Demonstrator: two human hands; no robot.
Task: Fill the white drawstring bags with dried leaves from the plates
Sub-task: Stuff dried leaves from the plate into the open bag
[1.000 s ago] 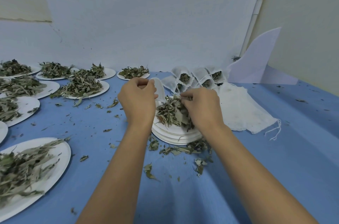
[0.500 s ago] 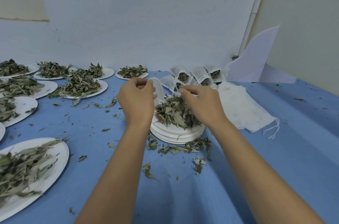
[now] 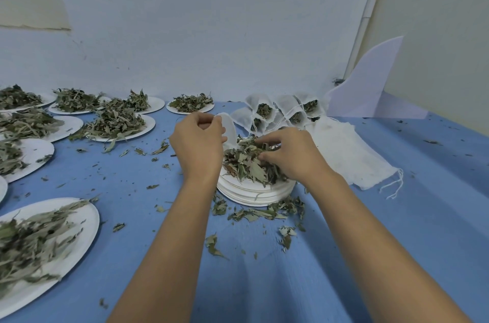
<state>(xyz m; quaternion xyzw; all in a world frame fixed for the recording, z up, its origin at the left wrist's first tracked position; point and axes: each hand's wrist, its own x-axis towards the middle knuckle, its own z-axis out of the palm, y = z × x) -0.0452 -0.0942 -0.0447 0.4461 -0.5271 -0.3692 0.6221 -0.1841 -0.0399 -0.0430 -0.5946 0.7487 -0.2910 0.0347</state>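
Here, left hand (image 3: 197, 144) pinches a white bag (image 3: 229, 128); right hand (image 3: 291, 157) pinches dried leaves (image 3: 246, 166).

A pale blue-white wall (image 3: 211, 31) rises behind the blue-covered table (image 3: 397, 243), meeting a beige wall (image 3: 436, 31) at right.

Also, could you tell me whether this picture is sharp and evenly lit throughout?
Head view: soft, even, bluish light, no glare, faint shadows; the left hand, right hand and dried green leaves on the stacked white paper plates are sharp; the leaf pile on the near-left white plate looks smeared; the white wall pipe leans, likely wide-angle distortion.
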